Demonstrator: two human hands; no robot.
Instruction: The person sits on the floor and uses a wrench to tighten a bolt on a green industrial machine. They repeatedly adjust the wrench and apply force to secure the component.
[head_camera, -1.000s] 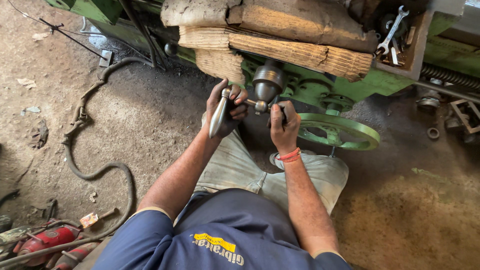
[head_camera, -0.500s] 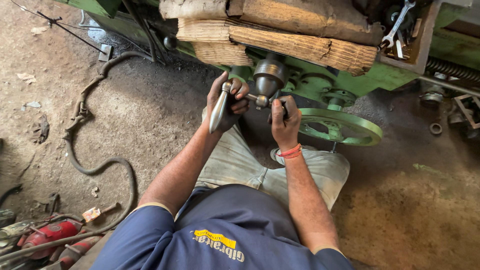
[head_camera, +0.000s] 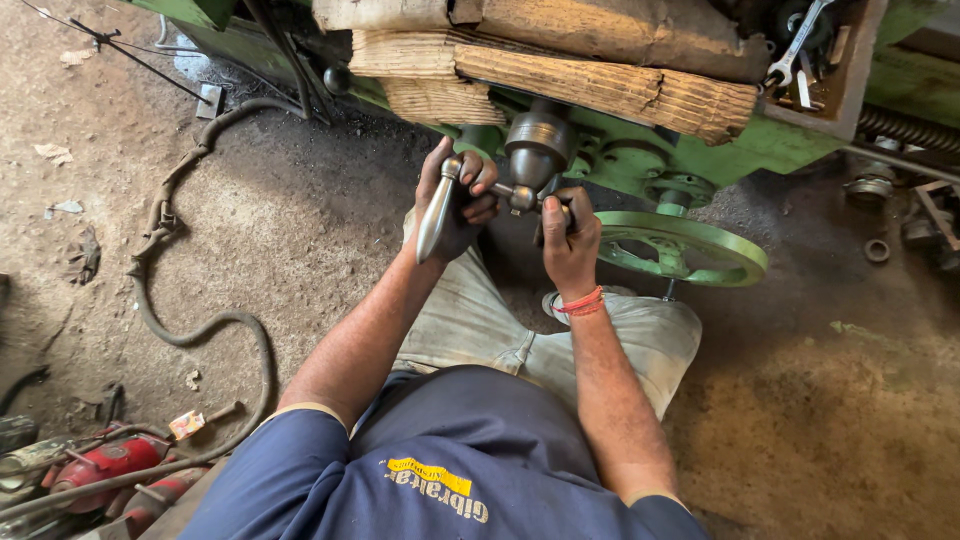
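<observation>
My left hand (head_camera: 455, 200) grips the upper end of a polished metal crank handle (head_camera: 436, 215) that juts from a round steel hub (head_camera: 539, 146) on the green machine (head_camera: 690, 150). My right hand (head_camera: 568, 232), with an orange band at the wrist, is closed on the opposite arm of the same crank, just right of the small ball joint (head_camera: 521, 198). Both hands sit close together below the hub, over my knees in light trousers.
A green handwheel (head_camera: 685, 250) lies flat to the right of my hands. Worn wooden blocks (head_camera: 600, 85) rest on the machine above. Spanners (head_camera: 800, 45) sit in a tray top right. A hose (head_camera: 180, 290) snakes over the dirt floor; red tools (head_camera: 105, 465) lie bottom left.
The view has drifted slightly, so the machine sits higher in frame. Both hands have stayed on the crank, shifting a little up with it.
</observation>
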